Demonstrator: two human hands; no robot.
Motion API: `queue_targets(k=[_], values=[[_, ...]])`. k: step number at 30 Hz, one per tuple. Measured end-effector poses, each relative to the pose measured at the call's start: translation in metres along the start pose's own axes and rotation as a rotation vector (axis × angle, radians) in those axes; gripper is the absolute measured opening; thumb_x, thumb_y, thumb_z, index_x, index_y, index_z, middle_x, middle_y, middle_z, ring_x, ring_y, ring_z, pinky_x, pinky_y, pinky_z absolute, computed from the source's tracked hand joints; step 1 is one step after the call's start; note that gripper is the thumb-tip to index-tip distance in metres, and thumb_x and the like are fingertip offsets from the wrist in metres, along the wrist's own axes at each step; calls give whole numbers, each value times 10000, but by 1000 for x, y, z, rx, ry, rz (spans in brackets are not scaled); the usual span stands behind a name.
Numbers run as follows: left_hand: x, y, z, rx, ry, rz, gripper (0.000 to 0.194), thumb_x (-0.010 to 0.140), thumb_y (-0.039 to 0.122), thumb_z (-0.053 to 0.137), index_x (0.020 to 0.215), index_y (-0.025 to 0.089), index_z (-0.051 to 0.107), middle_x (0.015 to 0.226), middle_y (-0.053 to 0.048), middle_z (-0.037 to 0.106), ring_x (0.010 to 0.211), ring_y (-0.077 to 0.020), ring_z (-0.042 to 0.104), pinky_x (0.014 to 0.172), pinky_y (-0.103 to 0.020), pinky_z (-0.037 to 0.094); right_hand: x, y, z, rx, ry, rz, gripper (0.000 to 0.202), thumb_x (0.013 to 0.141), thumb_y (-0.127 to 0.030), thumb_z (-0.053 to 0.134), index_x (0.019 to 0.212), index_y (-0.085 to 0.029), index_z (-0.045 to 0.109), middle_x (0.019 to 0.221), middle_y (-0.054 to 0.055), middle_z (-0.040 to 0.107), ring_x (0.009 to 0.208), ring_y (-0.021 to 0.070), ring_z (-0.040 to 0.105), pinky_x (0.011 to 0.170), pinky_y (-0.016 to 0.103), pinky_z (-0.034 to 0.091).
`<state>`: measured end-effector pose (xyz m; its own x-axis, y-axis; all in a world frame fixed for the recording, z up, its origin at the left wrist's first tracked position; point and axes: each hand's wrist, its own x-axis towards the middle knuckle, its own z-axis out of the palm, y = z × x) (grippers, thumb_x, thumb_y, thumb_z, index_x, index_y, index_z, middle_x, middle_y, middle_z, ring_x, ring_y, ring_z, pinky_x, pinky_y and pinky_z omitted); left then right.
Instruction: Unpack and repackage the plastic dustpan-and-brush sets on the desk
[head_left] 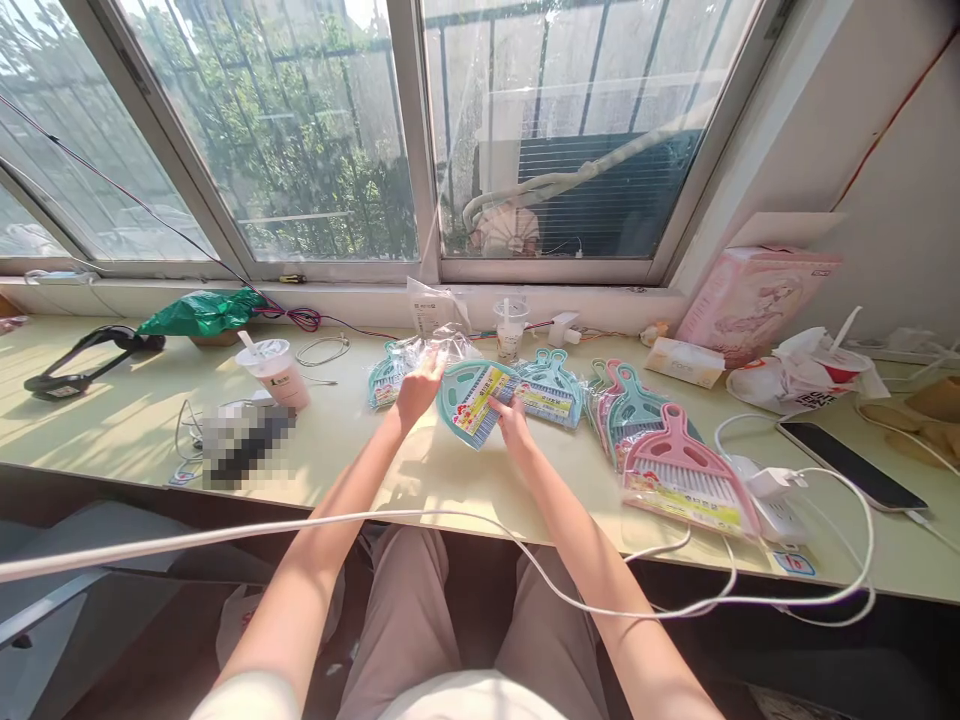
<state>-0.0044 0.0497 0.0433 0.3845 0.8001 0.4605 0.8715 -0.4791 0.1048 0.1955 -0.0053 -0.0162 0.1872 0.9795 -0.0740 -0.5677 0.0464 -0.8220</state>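
Observation:
A teal dustpan-and-brush set with a yellow label tilts above the table in front of me. My right hand grips its right side, fingers closed on the set. My left hand is at crinkled clear plastic by the set's upper left; its fingers look pressed together, and what they hold is too small to tell. Another teal set lies left of my left hand, and a wrapped teal one lies to the right. Farther right, several wrapped sets overlap, with a pink one in front.
A pink drink cup, a green bag and a black headset are on the left. Another cup stands near the window. A phone and power strip lie right. A white cable crosses before my arms.

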Motion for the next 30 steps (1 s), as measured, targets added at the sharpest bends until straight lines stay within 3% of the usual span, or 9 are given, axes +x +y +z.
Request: queue_targets(k=[5,9,15,17,21,25,27,30], values=[[-2,14,0,24,68,141,544,974,18,417,1438,160,664,1552,-179,568,1520,-302,456,1257,-525,405,6,6,-1,76,103,-26,309,696,-210,817,977,-230,691,1058,28,810,1122,249,744,988,383,633],[-4,24,-1,2,117,147,446,1037,118,425,1391,174,691,1548,-163,571,1520,-294,458,1228,-504,450,14,8,-6,135,204,-36,287,696,-197,806,948,-236,675,1035,22,806,1137,225,744,1029,356,613],[5,30,-2,-42,211,76,439,1037,128,436,1390,180,692,1537,-137,593,1500,-287,492,1231,-479,456,11,3,-11,115,-39,-52,375,684,-236,853,1030,-217,709,1107,27,801,1129,240,742,1008,355,616],[6,29,-1,-54,221,68,436,1033,123,445,1384,175,698,1524,-137,604,1497,-290,497,1229,-487,456,10,1,-12,105,-47,-69,390,683,-240,861,1043,-216,711,1128,29,798,1151,245,733,1013,357,612],[1,24,0,-76,234,79,443,1030,116,442,1376,196,708,1490,-123,636,1488,-291,507,1212,-501,469,13,1,-13,162,154,-120,384,715,-231,820,1077,-214,694,1153,39,793,1197,251,714,1054,391,597],[1,17,-3,-76,247,2,451,1023,120,449,1385,184,711,1497,-135,626,1495,-300,498,1204,-480,477,20,3,-17,200,367,-118,331,739,-212,766,1053,-225,660,1172,51,790,1216,238,711,1064,397,598],[4,14,-5,-88,231,-37,452,1015,115,461,1383,181,715,1515,-138,611,1505,-302,485,1193,-463,490,22,3,-18,160,361,-86,305,730,-204,772,1012,-230,659,1125,50,800,1195,243,724,1048,397,608],[10,11,-6,-119,193,-86,451,993,90,484,1355,190,734,1502,-141,625,1497,-316,497,1172,-484,508,22,1,-17,90,227,-10,280,692,-179,811,936,-222,681,999,45,813,1099,269,760,994,412,636]])
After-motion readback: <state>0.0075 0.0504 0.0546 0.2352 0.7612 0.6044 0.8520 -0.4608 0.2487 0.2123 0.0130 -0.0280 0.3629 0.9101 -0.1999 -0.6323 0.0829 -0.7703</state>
